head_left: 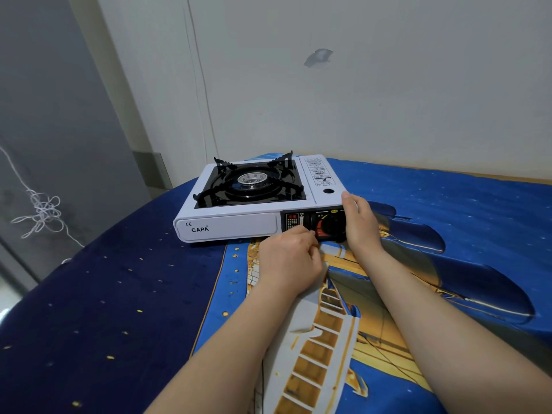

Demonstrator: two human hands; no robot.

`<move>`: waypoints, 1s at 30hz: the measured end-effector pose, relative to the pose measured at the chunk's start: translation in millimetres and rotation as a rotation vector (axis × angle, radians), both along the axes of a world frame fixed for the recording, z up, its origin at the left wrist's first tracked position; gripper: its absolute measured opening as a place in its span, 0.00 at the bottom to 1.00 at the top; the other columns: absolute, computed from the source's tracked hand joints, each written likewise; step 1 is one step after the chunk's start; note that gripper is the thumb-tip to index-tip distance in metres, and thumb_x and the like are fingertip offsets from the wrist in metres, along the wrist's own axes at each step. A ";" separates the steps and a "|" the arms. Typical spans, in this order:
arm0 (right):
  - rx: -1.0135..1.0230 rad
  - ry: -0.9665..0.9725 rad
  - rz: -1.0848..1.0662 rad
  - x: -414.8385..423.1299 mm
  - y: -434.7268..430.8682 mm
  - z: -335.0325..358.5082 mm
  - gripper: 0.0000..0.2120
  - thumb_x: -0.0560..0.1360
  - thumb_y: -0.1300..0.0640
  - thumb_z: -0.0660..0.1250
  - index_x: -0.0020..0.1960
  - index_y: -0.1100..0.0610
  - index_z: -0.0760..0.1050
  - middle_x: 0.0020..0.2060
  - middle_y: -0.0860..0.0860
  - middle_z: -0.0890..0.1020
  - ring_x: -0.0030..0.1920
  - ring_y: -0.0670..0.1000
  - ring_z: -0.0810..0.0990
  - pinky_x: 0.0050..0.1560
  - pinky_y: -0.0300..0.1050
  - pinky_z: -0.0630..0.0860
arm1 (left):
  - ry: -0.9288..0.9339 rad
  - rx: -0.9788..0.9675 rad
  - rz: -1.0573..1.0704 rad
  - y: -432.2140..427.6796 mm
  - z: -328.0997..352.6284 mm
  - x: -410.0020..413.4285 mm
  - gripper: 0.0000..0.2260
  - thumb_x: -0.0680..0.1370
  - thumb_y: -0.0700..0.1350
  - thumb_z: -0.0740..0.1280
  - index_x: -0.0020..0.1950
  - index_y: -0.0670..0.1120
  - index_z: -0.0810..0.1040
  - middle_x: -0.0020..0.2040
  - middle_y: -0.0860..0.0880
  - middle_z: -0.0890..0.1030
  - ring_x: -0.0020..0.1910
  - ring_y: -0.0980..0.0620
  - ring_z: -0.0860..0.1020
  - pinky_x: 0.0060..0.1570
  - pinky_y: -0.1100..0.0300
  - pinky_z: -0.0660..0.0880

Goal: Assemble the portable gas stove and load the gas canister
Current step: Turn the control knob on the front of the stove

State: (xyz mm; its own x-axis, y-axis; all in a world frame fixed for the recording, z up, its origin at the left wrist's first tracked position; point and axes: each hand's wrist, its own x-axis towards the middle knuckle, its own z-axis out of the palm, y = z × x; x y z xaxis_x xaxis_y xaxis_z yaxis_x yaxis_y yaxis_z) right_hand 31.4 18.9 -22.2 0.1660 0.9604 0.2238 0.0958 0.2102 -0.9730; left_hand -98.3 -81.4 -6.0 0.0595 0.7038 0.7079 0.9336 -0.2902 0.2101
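- Nearest the camera: blue cloth (119, 294) printed with small gold specks and a yellow-and-white building, spread under everything else.
- Farther back on that cloth, close to the pale wall (388, 100): white, flat, box-shaped metal portable gas stove (233, 227), marked "CE CAPA" on its front face.
- On top of it: black four-armed pan support (222, 196) set around a round silver burner (252, 179).
- Just right of the pan support: white compartment lid (319, 174) with a printed instruction label, lying flat and closed.
- At the front right: black control panel (294, 221) with a black round knob (331, 225) and red marking.
- Left hand (288, 258) at the lower edge of that panel, just left of the knob. Grip curled, fingertips against the panel. Cannot tell whether anything is pinched there, hidden behind the knuckles.
- Right hand (360, 222) on the stove's front right corner, thumb laid on the top edge, palm covering the right side of the knob. Grip wrapped round the corner, fingers out of sight down the side.
- Far left: tangled white string (44, 210) hanging before a grey panel (44, 115).
- High on the wall: grey chipped patch (319, 56).
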 end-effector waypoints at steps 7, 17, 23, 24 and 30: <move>0.009 -0.009 -0.007 0.1 -1.0 -0.5 0.15 0.78 0.40 0.57 0.56 0.49 0.72 0.48 0.44 0.79 0.50 0.46 0.78 0.45 0.46 0.76 | 0.110 -0.086 0.040 1.4 -1.4 1.3 0.14 0.68 0.47 0.57 0.30 0.47 0.81 0.31 0.52 0.78 0.26 0.50 0.75 0.25 0.65 0.60; 0.005 0.010 0.001 -0.2 0.0 -0.1 0.15 0.79 0.41 0.57 0.56 0.49 0.72 0.48 0.45 0.79 0.49 0.44 0.78 0.39 0.42 0.73 | 0.116 -0.103 0.062 1.4 -0.3 0.9 0.11 0.68 0.46 0.61 0.30 0.47 0.81 0.31 0.52 0.78 0.26 0.51 0.75 0.24 0.65 0.61; 0.002 0.003 -0.001 0.0 0.7 -0.4 0.14 0.78 0.40 0.57 0.56 0.49 0.72 0.47 0.43 0.79 0.48 0.43 0.78 0.39 0.42 0.73 | 0.094 -0.121 0.058 2.4 -2.6 -0.1 0.12 0.70 0.46 0.62 0.35 0.47 0.85 0.35 0.52 0.82 0.30 0.51 0.78 0.25 0.61 0.70; 0.001 0.000 -0.001 -0.1 0.9 -0.4 0.15 0.78 0.40 0.57 0.56 0.49 0.72 0.47 0.43 0.79 0.48 0.43 0.78 0.39 0.42 0.73 | 0.094 -0.119 0.053 2.4 -2.7 -0.3 0.12 0.70 0.46 0.62 0.35 0.47 0.84 0.36 0.52 0.82 0.30 0.51 0.78 0.25 0.61 0.70; 0.007 -0.021 -0.020 0.5 1.6 -1.2 0.16 0.78 0.40 0.57 0.56 0.50 0.73 0.47 0.44 0.79 0.49 0.45 0.78 0.41 0.44 0.73 | 0.068 -0.062 0.015 1.2 -1.8 -0.8 0.13 0.70 0.47 0.60 0.35 0.47 0.84 0.40 0.55 0.83 0.29 0.52 0.78 0.25 0.64 0.65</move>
